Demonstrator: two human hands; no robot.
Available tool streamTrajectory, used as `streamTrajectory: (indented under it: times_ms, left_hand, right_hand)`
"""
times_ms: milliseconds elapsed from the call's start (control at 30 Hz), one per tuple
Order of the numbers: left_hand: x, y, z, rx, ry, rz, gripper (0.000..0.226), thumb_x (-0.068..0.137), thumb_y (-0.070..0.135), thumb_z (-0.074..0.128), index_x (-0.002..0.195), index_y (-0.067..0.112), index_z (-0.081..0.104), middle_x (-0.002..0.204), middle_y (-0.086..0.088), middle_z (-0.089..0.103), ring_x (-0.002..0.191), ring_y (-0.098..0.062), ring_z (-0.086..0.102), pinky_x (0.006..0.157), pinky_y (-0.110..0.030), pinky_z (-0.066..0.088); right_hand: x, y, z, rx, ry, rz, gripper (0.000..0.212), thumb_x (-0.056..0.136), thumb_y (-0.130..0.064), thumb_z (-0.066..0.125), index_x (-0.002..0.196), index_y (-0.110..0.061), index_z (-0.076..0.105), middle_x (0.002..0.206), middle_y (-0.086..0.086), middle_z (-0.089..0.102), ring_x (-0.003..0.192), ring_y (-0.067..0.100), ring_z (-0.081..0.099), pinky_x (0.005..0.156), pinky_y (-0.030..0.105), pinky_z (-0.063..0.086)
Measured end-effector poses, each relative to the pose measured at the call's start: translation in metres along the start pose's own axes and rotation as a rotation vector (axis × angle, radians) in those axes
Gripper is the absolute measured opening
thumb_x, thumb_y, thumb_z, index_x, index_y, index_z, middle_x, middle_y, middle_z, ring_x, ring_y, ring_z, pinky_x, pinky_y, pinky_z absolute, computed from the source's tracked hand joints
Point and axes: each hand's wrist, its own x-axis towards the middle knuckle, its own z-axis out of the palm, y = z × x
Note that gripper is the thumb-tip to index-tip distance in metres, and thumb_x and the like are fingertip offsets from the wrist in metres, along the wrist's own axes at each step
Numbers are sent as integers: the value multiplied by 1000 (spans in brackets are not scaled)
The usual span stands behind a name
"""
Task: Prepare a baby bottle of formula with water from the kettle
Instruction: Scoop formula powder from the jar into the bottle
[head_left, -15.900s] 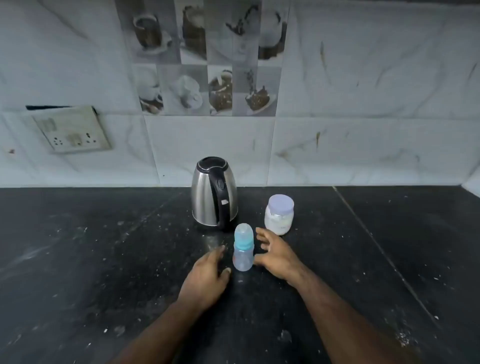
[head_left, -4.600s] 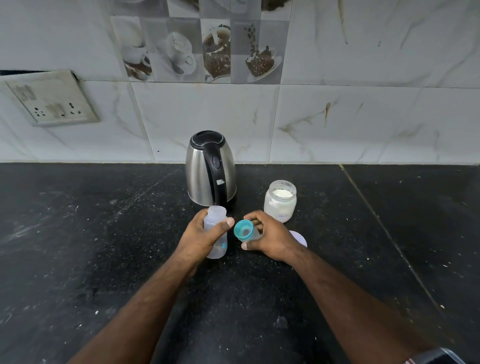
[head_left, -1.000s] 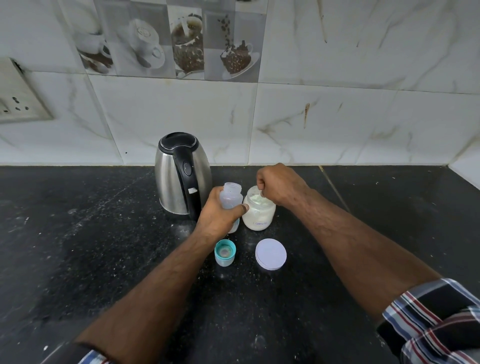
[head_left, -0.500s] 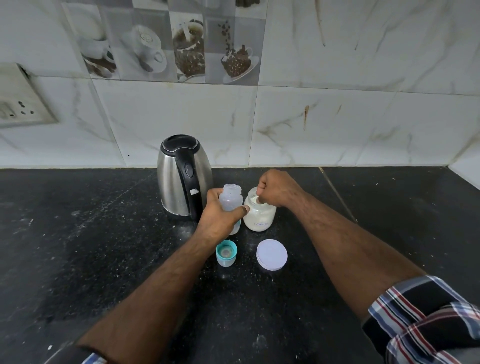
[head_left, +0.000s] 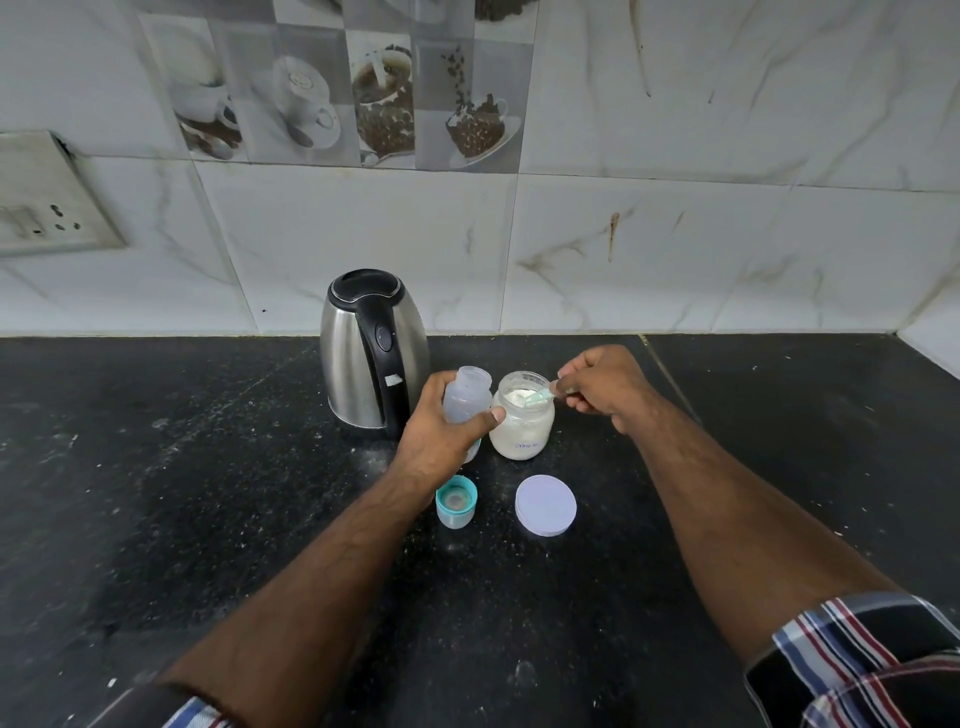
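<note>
— Where's the bottle (head_left: 466, 396)?
— Uncapped beside the kettle (head_left: 371, 347), left hand (head_left: 441, 432) wrapped around it.
— And the right hand (head_left: 602, 387)?
— Pinching a scoop (head_left: 535, 397) over the open powder jar (head_left: 522, 422).

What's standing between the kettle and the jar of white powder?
The open baby bottle, gripped by the left hand, stands between the kettle and the powder jar, as the head view shows.
</note>
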Motion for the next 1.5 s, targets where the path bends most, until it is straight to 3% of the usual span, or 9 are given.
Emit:
streamTrajectory:
  times_ms: [200, 433, 600, 967, 1100, 1267, 1433, 1500]
  left_hand:
    - [-2, 2, 2, 0, -6, -5, 58, 83, 38, 85, 125, 38, 46, 128, 6, 61, 119, -18, 60, 102, -43, 54]
    - [-3, 4, 1, 13, -5, -17, 60, 85, 36, 83, 129, 35, 44, 130, 5, 59, 120, -19, 59, 101, -42, 54]
    - [-3, 4, 0, 27, 1, -29, 66, 84, 38, 83, 137, 30, 44, 132, 2, 60, 121, -22, 59, 103, -48, 54]
    - [-1, 2, -1, 38, -2, -42, 69, 84, 39, 83, 139, 29, 43, 133, 1, 59, 122, -24, 59, 105, -50, 53]
    - [0, 2, -1, 32, -10, -56, 74, 86, 38, 82, 144, 25, 39, 136, 1, 57, 123, -23, 57, 105, -46, 52]
    - [1, -3, -1, 16, -38, -81, 70, 88, 34, 81, 142, 24, 37, 135, 0, 56, 121, -22, 58, 93, -37, 52]
    - [0, -4, 0, -1, -80, -61, 64, 88, 34, 80, 138, 31, 41, 139, 1, 55, 126, -24, 56, 104, -48, 54]
    - [0, -4, -1, -20, -88, -53, 60, 88, 34, 80, 135, 34, 43, 138, 3, 56, 124, -22, 57, 101, -44, 55]
  right_hand:
    - [-2, 11, 3, -60, 71, -113, 16, 76, -6, 85, 82, -12, 72, 73, 5, 75, 58, 14, 65, 59, 29, 56]
    - [-3, 14, 4, 23, 78, -64, 10, 83, -3, 78, 86, -9, 71, 81, 10, 75, 65, 16, 66, 66, 31, 58]
    - [-3, 17, 5, 77, 80, -10, 9, 85, 4, 69, 89, -4, 70, 80, 14, 73, 60, 15, 62, 60, 29, 54]
    - [-2, 15, 8, 101, 88, 38, 13, 85, 4, 62, 87, -7, 69, 80, 12, 74, 62, 16, 62, 62, 31, 54]
    - [-4, 15, 6, 144, 81, 47, 10, 86, 4, 65, 92, -3, 71, 77, 11, 72, 59, 14, 61, 55, 24, 53]
    - [-10, 13, 3, 207, 76, 71, 10, 87, 2, 69, 95, -4, 70, 78, 12, 72, 54, 10, 58, 47, 19, 50]
    - [-17, 9, -2, 329, 55, 98, 13, 86, 5, 68, 95, -5, 70, 78, 12, 72, 55, 12, 57, 53, 23, 50]
    - [-21, 4, -6, 386, 25, 96, 14, 86, 5, 68, 95, -6, 70, 79, 13, 72, 56, 12, 57, 54, 23, 50]
